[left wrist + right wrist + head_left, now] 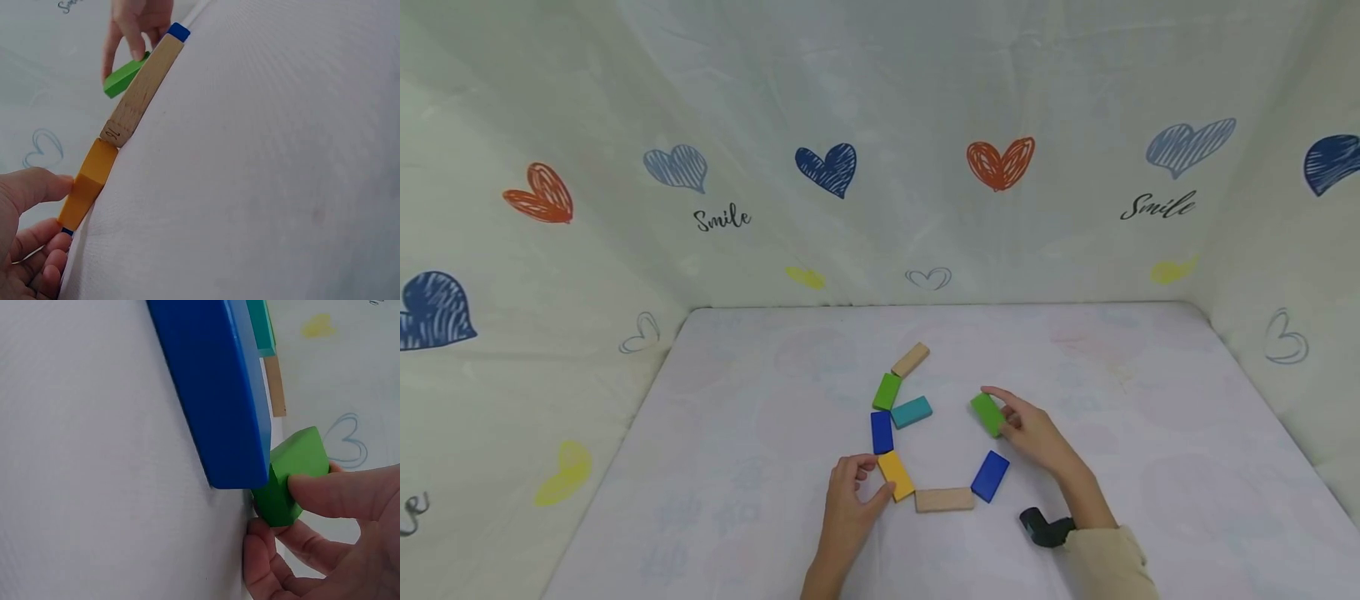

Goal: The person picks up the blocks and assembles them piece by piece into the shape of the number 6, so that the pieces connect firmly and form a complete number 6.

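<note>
My right hand (1033,433) holds a green block (987,414) between thumb and fingertips, beyond the right-hand blue block (990,477). In the right wrist view the thumb presses on the held green block (297,472), close behind the large blue block (212,394). At the lower left of the curve, my left hand (852,496) pinches a yellow block (897,476), index finger at its upper end and thumb low on its side. The left wrist view shows this yellow block (90,181) meeting the end of a plain wooden block (144,90).
An open curve of blocks includes a left blue block (882,432), another green block (887,391) and a far wooden block (911,359). A teal block (912,412) angles inward. A black strapped device (1041,527) is at the right wrist. White cloth (737,433) covers the table.
</note>
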### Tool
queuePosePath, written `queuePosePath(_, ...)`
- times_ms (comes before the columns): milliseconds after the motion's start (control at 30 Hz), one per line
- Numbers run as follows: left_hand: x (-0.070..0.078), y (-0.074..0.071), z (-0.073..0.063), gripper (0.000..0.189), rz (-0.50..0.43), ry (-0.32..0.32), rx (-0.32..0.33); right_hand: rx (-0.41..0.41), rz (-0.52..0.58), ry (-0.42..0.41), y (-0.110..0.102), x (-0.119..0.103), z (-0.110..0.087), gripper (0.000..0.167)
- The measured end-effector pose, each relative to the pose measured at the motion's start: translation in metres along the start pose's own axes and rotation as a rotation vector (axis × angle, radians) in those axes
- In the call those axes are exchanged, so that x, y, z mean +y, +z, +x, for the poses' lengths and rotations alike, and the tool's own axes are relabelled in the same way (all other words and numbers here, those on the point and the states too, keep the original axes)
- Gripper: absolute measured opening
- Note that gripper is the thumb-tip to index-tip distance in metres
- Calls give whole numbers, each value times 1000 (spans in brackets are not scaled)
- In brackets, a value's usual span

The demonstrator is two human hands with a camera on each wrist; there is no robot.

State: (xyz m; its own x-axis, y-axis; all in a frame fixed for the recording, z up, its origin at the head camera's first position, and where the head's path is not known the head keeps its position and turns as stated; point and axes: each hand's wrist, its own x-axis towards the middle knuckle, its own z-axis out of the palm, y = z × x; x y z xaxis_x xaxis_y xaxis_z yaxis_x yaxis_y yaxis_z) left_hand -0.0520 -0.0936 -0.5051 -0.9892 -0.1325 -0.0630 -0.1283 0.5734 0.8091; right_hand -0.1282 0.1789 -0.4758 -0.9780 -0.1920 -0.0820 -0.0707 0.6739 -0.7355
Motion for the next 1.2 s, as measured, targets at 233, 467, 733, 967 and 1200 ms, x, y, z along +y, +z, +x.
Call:
queuePosePath(233,0,0,1,37,-10,-26,-18,-23,-51,-54,10,-7,9,49)
queuePosePath(467,2,0,1,37,-3,-28,-24,-61,-61,-27,13,-15,18,46)
queuePosePath(733,3,-1,2,37,-2,-33,-25,-115,-79,-27,13,-18,28,44)
queuePosePath(967,1,0,2,37,-4,-34,-25,-164,-69,-41,13,-21,33,40)
queuePosePath(1200,1,-1,2,38,-2,-32,-24,-176,-26,-68,11,-22,33,31)
